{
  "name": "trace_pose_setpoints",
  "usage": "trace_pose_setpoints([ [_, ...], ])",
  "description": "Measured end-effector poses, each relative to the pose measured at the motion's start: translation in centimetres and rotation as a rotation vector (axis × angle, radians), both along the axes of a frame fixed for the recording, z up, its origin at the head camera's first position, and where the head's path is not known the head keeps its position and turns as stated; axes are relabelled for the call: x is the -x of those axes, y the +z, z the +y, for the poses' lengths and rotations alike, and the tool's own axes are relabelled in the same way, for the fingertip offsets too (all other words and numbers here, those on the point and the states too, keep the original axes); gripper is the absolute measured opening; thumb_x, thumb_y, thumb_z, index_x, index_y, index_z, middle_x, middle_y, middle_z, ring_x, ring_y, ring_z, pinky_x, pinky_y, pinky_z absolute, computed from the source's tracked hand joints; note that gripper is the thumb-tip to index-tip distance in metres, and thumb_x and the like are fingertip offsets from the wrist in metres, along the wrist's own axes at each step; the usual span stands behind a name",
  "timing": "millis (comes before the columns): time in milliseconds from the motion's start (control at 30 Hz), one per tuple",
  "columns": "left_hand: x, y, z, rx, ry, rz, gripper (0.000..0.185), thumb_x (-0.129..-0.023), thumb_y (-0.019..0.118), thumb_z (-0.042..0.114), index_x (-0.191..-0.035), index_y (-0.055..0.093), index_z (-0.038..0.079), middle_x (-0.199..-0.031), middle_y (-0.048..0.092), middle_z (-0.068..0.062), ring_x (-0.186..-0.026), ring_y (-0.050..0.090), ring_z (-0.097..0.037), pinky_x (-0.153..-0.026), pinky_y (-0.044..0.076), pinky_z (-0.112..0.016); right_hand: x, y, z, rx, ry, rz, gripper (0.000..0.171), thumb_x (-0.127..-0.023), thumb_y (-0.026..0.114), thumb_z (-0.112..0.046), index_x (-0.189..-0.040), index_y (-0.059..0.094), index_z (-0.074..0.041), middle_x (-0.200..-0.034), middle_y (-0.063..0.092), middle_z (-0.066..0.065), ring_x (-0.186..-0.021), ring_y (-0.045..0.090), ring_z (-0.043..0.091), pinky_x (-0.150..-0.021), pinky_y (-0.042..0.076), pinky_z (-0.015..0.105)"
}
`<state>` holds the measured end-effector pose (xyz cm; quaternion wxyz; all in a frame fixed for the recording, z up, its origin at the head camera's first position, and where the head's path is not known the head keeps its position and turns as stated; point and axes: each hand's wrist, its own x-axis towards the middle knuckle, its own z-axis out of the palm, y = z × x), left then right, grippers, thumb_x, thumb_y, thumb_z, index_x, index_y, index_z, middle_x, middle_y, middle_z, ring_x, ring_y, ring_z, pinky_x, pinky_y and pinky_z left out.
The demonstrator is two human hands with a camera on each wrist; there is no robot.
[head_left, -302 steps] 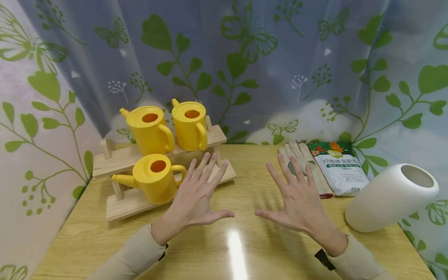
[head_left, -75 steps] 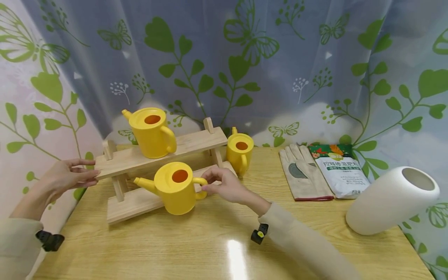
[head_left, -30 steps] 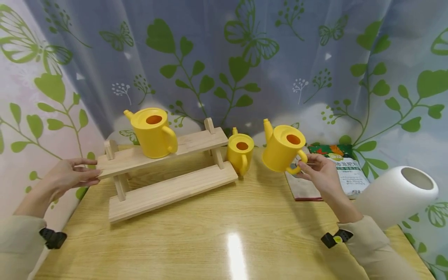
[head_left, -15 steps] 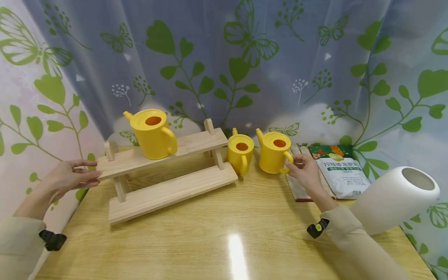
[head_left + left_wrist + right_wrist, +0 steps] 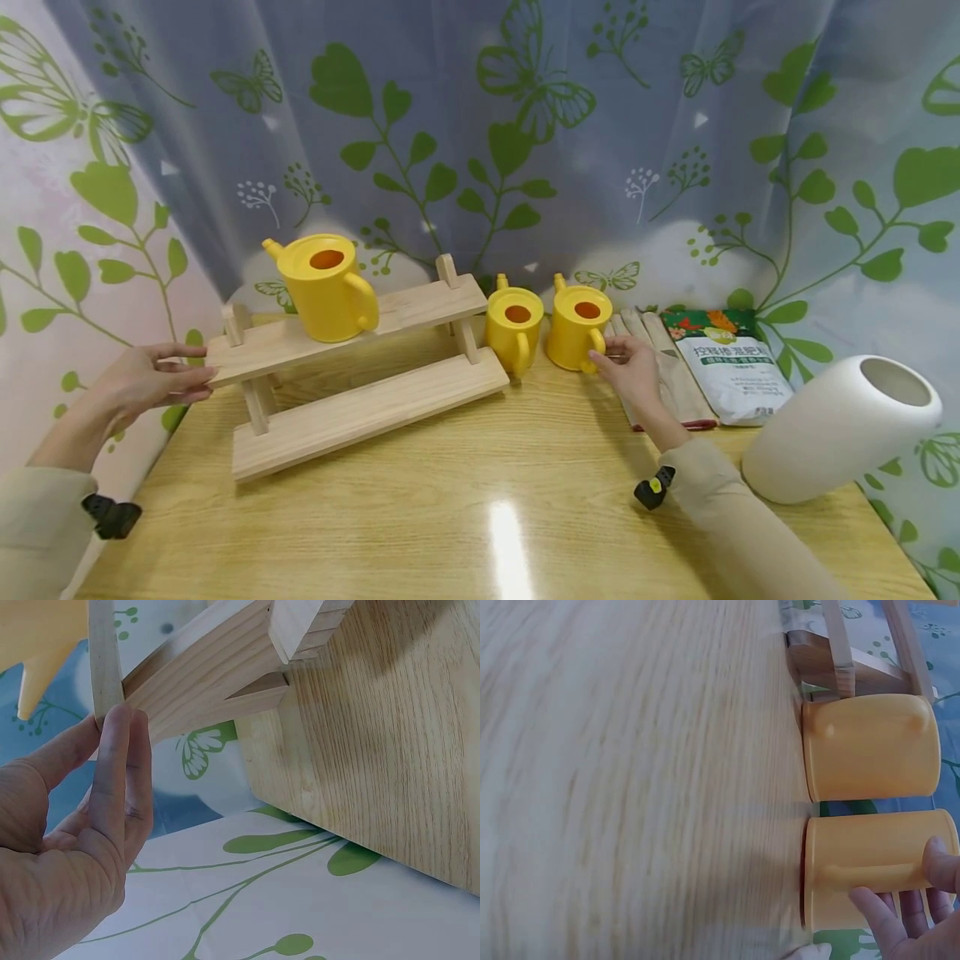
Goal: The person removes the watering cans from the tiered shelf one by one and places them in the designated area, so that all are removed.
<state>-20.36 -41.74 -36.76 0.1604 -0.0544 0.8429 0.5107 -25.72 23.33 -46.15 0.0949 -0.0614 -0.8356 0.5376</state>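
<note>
My right hand (image 5: 632, 372) has thumb & fingertips on the handle of the watering can (image 5: 573, 327), standing on the table just right of the rack (image 5: 352, 367). I'd let go gently, no nudging its neighbour can (image 5: 514, 328). Left hand (image 5: 146, 383), fingers straight & together, steadies the rack's end.

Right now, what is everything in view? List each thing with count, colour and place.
watering can on the rack: one, yellow, top shelf, left end.
watering cans on the table: two, yellow, side by side right of the rack; the right one is at the right hand.
wooden rack: one, pale wood, two shelves, table's left.
work gloves: tan, flat behind the right hand.
fertiliser bag: one, white and green, right of the gloves.
vase: one, white, tilted, far right.
table: one, light wood.
curtain: bluish with green leaves, behind.
left hand: fingers straight, touching the rack's left end.
right hand: fingers at the can's handle.
</note>
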Motion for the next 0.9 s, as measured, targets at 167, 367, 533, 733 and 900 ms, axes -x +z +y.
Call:
trace_pose_setpoints([
  [167, 0.0, -0.1, 0.0, 0.001, -0.001, 0.001, 0.078, -0.107, 0.064, 0.016, -0.159, 0.017, -0.019, -0.097, 0.070, 0.011, -0.087, 0.078, -0.005, -0.090, 0.069, -0.027, 0.2, -0.1, -0.6, 0.007, 0.011, -0.027, 0.036, -0.099, 0.076, -0.016, -0.126, 0.067, 0.007, -0.116, 0.070, 0.024, -0.077, 0.062, -0.004, -0.071, 0.066, 0.014],
  [367, 0.1, -0.2, -0.1, 0.003, 0.006, -0.003, 0.078, -0.107, 0.064, 0.016, -0.159, 0.017, -0.019, -0.096, 0.070, 0.011, -0.087, 0.078, -0.005, -0.088, 0.070, -0.026, 0.2, -0.1, -0.8, 0.017, 0.028, -0.034, 0.037, -0.099, 0.076, -0.017, -0.127, 0.066, 0.007, -0.115, 0.068, 0.020, -0.080, 0.063, -0.002, -0.073, 0.066, 0.013],
  [533, 0.1, -0.2, -0.1, 0.001, -0.003, -0.004, 0.079, -0.107, 0.064, 0.017, -0.160, 0.016, -0.018, -0.097, 0.070, 0.012, -0.087, 0.078, -0.005, -0.087, 0.070, -0.026, -0.2, 1.0, -0.5, 0.025, 0.025, 0.005, 0.043, -0.099, 0.077, -0.024, -0.131, 0.067, 0.004, -0.120, 0.069, 0.023, -0.086, 0.062, 0.000, -0.074, 0.063, 0.010],
  [733, 0.1, -0.2, -0.2, -0.015, -0.006, -0.009, 0.080, -0.107, 0.064, 0.016, -0.160, 0.015, -0.018, -0.097, 0.070, 0.013, -0.088, 0.078, -0.005, -0.088, 0.070, -0.026, -0.2, 3.8, -1.1, 0.032, 0.002, 0.128, 0.042, -0.100, 0.076, -0.027, -0.130, 0.069, 0.001, -0.122, 0.070, 0.019, -0.091, 0.062, 0.001, -0.075, 0.057, 0.005],
  [900, 0.1, -0.2, -0.2, -0.019, -0.009, -0.012, 0.079, -0.107, 0.064, 0.015, -0.160, 0.015, -0.018, -0.097, 0.071, 0.012, -0.087, 0.078, -0.005, -0.088, 0.070, -0.026, 0.2, 6.5, -3.7, 0.075, 0.133, 0.175, 0.040, -0.100, 0.077, -0.026, -0.129, 0.070, 0.000, -0.115, 0.071, 0.010, -0.093, 0.065, 0.005, -0.079, 0.063, 0.012],
])
